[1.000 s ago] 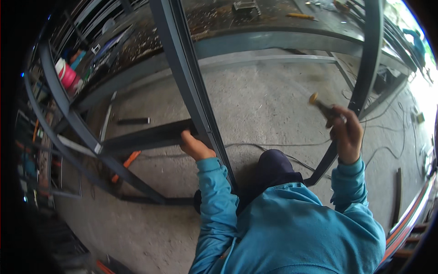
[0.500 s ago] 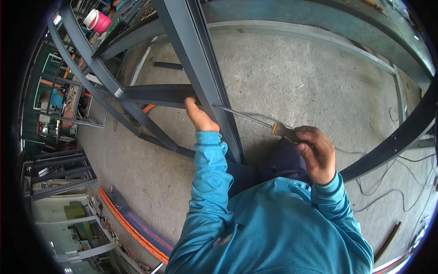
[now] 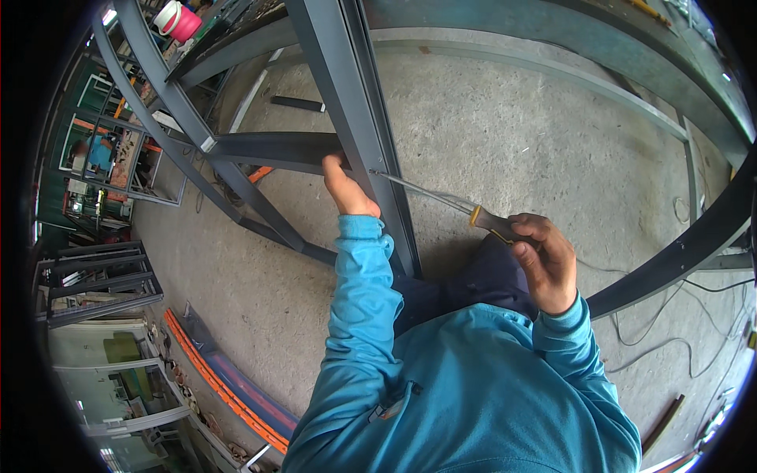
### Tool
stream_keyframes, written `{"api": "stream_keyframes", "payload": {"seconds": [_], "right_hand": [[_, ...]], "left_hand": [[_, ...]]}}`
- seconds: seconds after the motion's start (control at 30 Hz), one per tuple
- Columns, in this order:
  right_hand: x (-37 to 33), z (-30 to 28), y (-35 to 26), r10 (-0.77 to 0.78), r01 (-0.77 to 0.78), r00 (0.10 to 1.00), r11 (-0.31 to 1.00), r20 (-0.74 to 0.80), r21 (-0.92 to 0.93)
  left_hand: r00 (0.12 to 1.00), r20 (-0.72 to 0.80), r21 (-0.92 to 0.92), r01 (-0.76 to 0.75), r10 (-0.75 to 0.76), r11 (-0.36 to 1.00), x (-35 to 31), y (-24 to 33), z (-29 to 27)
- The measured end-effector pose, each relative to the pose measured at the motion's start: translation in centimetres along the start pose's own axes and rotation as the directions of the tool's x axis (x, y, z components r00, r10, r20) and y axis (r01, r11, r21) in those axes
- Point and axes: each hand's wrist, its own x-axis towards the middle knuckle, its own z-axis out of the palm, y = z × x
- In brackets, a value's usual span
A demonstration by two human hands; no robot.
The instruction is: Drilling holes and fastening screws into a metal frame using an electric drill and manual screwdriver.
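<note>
A dark grey metal frame post slants down in front of me. My left hand grips its left side just below a crossbar, with the thumb raised and the other fingers hidden behind the post. In my right hand is a screwdriver with a dark handle and yellow collar, the fingertips and thumb closed on the handle's end. Its long shaft runs left, and the tip meets a small screw head on the post's face.
A curved-looking dark beam crosses at the right, with a loose cable on the concrete floor beyond it. Orange strips lie at the lower left, near stacked frames. A pink bucket stands at the far left.
The screwdriver's handle has turned a little in my right hand, its tip still at the screw. My left hand keeps its hold on the post. The whole view has shifted slightly.
</note>
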Motion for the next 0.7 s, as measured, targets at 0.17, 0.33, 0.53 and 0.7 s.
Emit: {"api": "stream_keyframes", "payload": {"seconds": [0.17, 0.33, 0.53, 0.7], "right_hand": [[0.0, -0.4, -0.3, 0.121, -0.124, 0.992, 0.991, 0.046, 0.059], [1.9, -1.0, -1.6, -0.152, 0.186, 0.973, 0.962, 0.171, -0.200], [3.7, -0.8, -3.6, 0.495, -0.495, 0.869, 0.869, 0.003, 0.011], [4.0, -1.2, -0.8, -0.074, 0.094, 0.994, 0.956, 0.079, -0.279]], "left_hand": [[1.000, 0.010, -0.008, 0.006, -0.006, 1.000, -0.2, 0.2, 0.0], [1.000, -0.006, -0.046, -0.006, 0.006, 0.999, 0.0, 0.1, -0.3], [0.999, -0.021, -0.028, -0.029, 0.028, 0.999, -0.2, 0.3, -0.6], [0.997, -0.069, -0.165, 0.029, -0.041, 0.986, 0.3, -0.2, -0.5]]}}
